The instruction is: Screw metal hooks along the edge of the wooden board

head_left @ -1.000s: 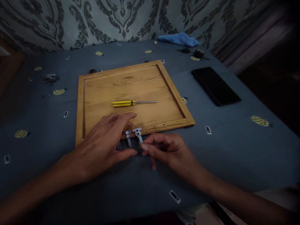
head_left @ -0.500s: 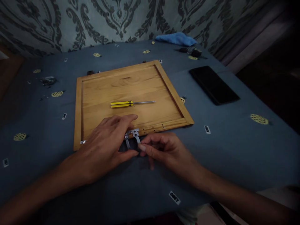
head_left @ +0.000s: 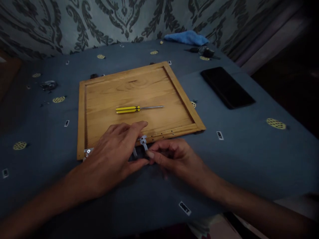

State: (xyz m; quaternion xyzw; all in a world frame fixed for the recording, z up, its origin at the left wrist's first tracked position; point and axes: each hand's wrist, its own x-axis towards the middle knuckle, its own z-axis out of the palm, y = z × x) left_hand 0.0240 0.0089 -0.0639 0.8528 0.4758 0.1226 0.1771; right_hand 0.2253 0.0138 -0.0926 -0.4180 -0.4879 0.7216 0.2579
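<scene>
A square wooden panel (head_left: pixel 139 89) with a raised frame lies on a blue-grey cloth (head_left: pixel 249 159). A yellow-handled screwdriver (head_left: pixel 138 108) rests on the panel's middle. At the panel's near edge sits a small silver metal hinge (head_left: pixel 142 142). My left hand (head_left: pixel 112 159) lies over its left part, fingers spread onto the panel edge. My right hand (head_left: pixel 171 157) pinches the hinge's lower right end with thumb and forefinger. A second silver bracket (head_left: pixel 87 152) shows at the panel's near left corner.
A black phone (head_left: pixel 227 87) lies right of the panel. A blue cloth (head_left: pixel 186 37) and dark small items (head_left: pixel 204 51) sit at the far edge. A small metal part (head_left: pixel 48 85) lies at far left. Patterned wallpaper stands behind the table.
Both hands have closed in over the hinge, hiding more of it. The bracket at the near left corner has come into sight. The view has shifted slightly.
</scene>
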